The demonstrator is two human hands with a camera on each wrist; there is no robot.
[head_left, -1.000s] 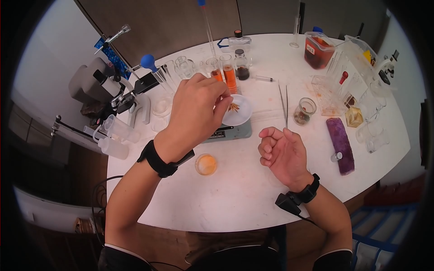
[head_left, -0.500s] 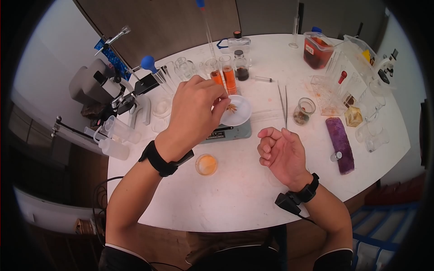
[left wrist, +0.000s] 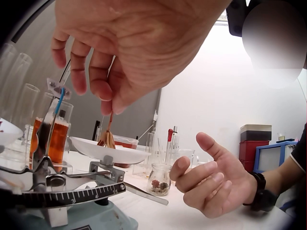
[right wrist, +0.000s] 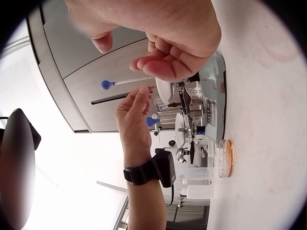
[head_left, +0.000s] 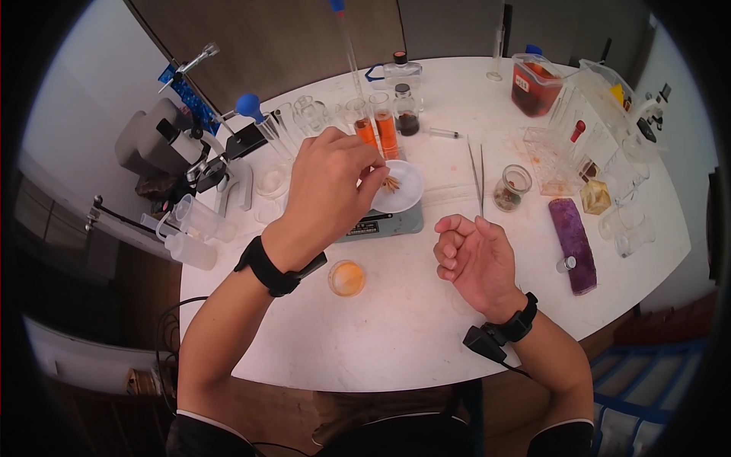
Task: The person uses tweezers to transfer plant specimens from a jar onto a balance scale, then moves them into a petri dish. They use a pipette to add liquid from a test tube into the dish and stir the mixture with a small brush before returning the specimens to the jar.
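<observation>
My left hand (head_left: 331, 179) is over the white pan (head_left: 409, 192) of a balance with a grey-green base (head_left: 410, 222). Between thumb and fingertips it pinches a thin reddish-brown strip (left wrist: 111, 122), which hangs down to the pan. Several brown, splayed pieces (left wrist: 107, 139) rest in the pan right under the fingertips. My right hand (head_left: 480, 263) is held palm up to the right of the balance, its fingers loosely curled around nothing. Behind it are long metal tweezers (head_left: 477, 175) on the table. A graduated beam (left wrist: 76, 195) crosses below the pan in the left wrist view.
In front of the balance is a petri dish (head_left: 347, 278) with orange contents. Cylinders of orange liquid (head_left: 387, 135) stand behind it. An open glass jar (head_left: 512, 189), a purple block (head_left: 572, 247) and glassware (head_left: 632, 232) occupy the right; a microscope (head_left: 209, 164) and plastic bottles (head_left: 190, 250) the left.
</observation>
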